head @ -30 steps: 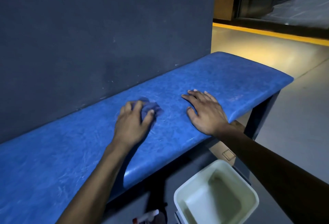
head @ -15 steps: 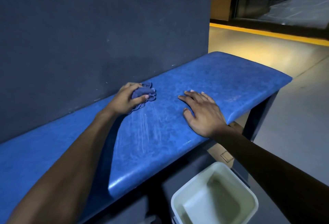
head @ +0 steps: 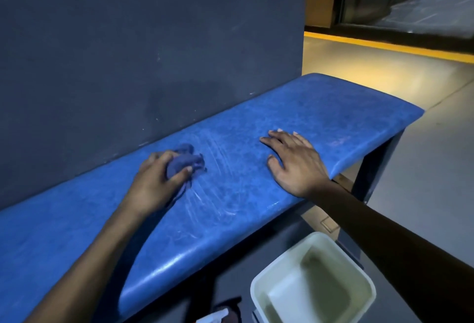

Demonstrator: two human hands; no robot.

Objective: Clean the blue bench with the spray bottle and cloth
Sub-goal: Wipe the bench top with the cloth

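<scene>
The blue bench (head: 320, 117) runs from lower left to upper right along a dark wall. My left hand (head: 156, 181) grips a crumpled blue cloth (head: 186, 162) and presses it onto the seat near the middle. Pale wet streaks (head: 213, 189) fan out on the seat just right of the cloth. My right hand (head: 295, 163) lies flat on the seat, fingers spread, holding nothing. On the floor under the bench's front edge, the white top of the spray bottle (head: 215, 316) shows at the bottom of the view; its body is cut off.
A pale square bucket (head: 259, 289) stands on the floor below my right forearm. The dark wall (head: 128, 53) rises directly behind the bench. A dark bench leg (head: 372, 169) stands at the right end. Beyond it a yellow floor stripe (head: 384, 45) runs before a glass door.
My left hand has drawn the cloth back from the wall toward the middle of the seat, leaving fresh wet streaks. My right hand has stayed flat in place.
</scene>
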